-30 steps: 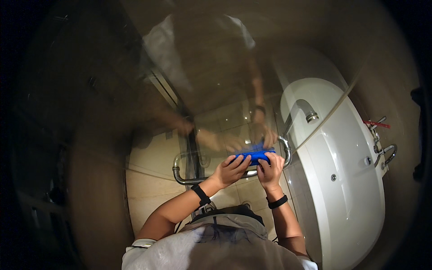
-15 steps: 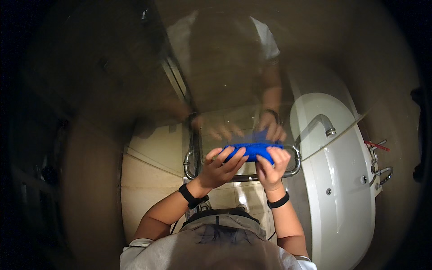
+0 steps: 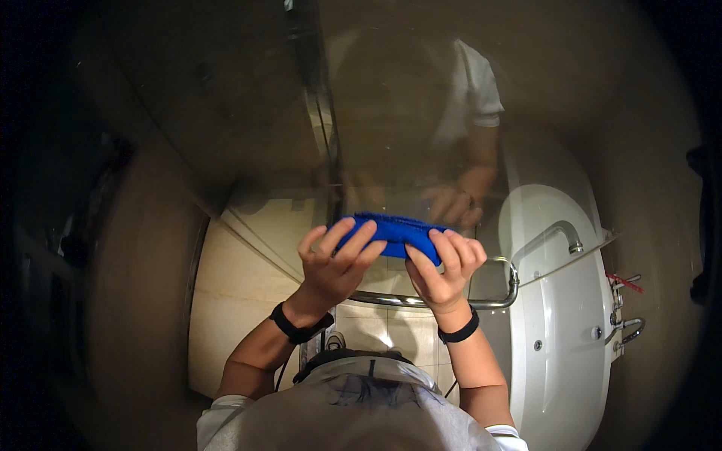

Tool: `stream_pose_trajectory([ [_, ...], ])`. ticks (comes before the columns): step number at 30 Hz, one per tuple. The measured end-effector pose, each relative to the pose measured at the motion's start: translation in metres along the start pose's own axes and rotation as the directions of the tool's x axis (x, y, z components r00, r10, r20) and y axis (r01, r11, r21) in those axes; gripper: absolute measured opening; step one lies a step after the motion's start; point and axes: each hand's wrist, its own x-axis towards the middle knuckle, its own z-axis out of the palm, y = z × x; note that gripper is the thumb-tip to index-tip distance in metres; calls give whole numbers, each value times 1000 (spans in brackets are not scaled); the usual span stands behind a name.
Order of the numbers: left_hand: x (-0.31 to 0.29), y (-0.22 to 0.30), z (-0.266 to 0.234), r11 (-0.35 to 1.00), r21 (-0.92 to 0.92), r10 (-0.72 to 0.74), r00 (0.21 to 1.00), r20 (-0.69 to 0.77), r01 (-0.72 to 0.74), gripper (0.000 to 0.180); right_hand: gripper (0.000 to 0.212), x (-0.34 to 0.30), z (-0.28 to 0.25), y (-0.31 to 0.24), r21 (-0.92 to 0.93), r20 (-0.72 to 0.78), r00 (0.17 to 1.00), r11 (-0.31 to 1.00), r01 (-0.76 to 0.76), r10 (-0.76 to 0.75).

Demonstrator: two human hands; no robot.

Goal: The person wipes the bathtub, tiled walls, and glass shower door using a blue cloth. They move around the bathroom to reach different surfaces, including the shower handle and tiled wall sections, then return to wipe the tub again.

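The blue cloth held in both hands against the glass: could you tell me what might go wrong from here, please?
1. The blue cloth is gripped only along its lower edge by the left hand and right hand, so it could slip and fall to the tiled floor.
2. Pressing hard may swing the glass door by its chrome handle.
3. The white bathtub sits close on the right; an elbow could knock its rim.

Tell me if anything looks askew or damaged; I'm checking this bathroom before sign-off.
Nothing stands out. Both hands, left and right, hold a blue cloth against the glass panel. The chrome handle and white tub look intact, though the dim light hides fine marks.
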Motion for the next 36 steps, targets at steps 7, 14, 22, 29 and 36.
stream_pose_trajectory([
  [7,-37,-29,-9,997,-21,-70,998,4,71,23,35,-7,29,-34,27,43,995,996,87,-89],
  [14,-71,-65,3,999,-32,-38,994,-105,34,24,33,-7,60,-52,-71,133,974,979,193,-183],
  [22,-6,-75,-18,981,-51,-196,951,-238,190,47,52,75,58,-58,-229,48,978,950,211,-205],
  [29,-93,-69,34,996,-3,-82,963,-257,84,44,43,-11,82,-67,-144,175,958,957,254,-228],
  [36,-68,-93,14,997,35,-55,968,-245,65,42,37,19,84,-78,-222,110,960,935,277,-259],
])
